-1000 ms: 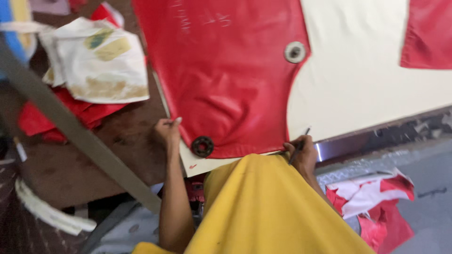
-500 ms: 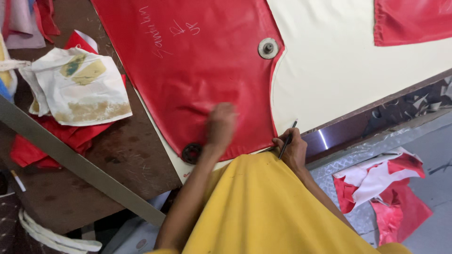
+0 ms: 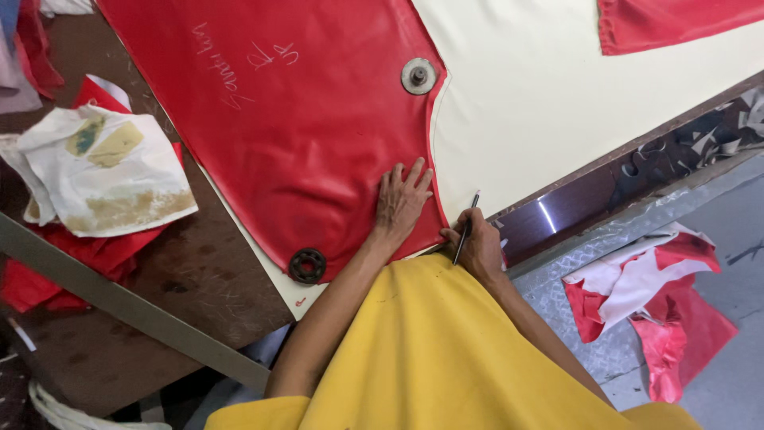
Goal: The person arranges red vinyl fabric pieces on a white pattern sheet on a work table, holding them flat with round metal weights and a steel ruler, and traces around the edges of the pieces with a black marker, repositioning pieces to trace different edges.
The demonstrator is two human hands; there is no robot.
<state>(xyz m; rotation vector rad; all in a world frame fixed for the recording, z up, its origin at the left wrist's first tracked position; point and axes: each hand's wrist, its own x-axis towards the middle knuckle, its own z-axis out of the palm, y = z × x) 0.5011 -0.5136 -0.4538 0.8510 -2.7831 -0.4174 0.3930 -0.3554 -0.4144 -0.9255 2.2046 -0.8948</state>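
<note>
1. The right hand (image 3: 480,248) has its grip closed around a dark pen (image 3: 465,228), tip at the edge of the red pattern piece (image 3: 294,135); the left hand (image 3: 402,199) lies flat, fingers spread, pressing that piece down.
2. The red piece rests on cream sheet material (image 3: 541,111) spread over the bench (image 3: 199,271), pinned by a grey round weight (image 3: 419,76) and a black round weight (image 3: 307,265).
3. A stained white cloth (image 3: 111,171) lies at the left on bare brown wood.
4. Red and white scraps (image 3: 652,302) lie on the grey floor (image 3: 732,366).
</note>
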